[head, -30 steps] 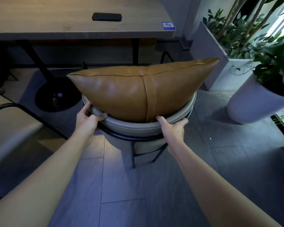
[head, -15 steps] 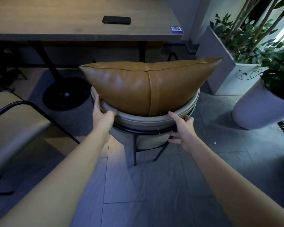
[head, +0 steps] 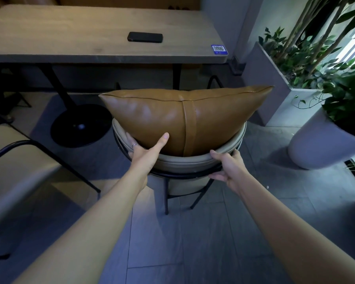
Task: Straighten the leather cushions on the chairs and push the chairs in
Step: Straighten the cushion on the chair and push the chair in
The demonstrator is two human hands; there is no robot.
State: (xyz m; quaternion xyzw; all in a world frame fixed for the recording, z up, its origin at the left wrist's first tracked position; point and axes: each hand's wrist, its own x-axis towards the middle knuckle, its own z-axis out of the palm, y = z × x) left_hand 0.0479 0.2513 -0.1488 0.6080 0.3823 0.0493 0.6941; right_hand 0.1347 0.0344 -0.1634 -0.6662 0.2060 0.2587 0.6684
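A tan leather cushion (head: 172,113) with a centre strap stands upright against the curved beige backrest of a chair (head: 184,162) with a black metal frame. The chair faces a wooden table (head: 74,35), a short way back from its edge. My left hand (head: 145,151) grips the backrest's left side, its thumb stretched up against the cushion's lower face. My right hand (head: 226,166) holds the backrest's rim and black frame on the right. The chair's seat is hidden behind the cushion.
A black phone (head: 145,36) and a blue QR sticker (head: 219,49) lie on the table. The table's round black base (head: 80,126) stands left of the chair. Another beige chair (head: 14,167) is at the left. White planters (head: 316,146) with green plants stand at the right.
The chair has moved forward, closer to the table. My left thumb has lifted off the backrest and now rests against the cushion. Both hands stay on the backrest.
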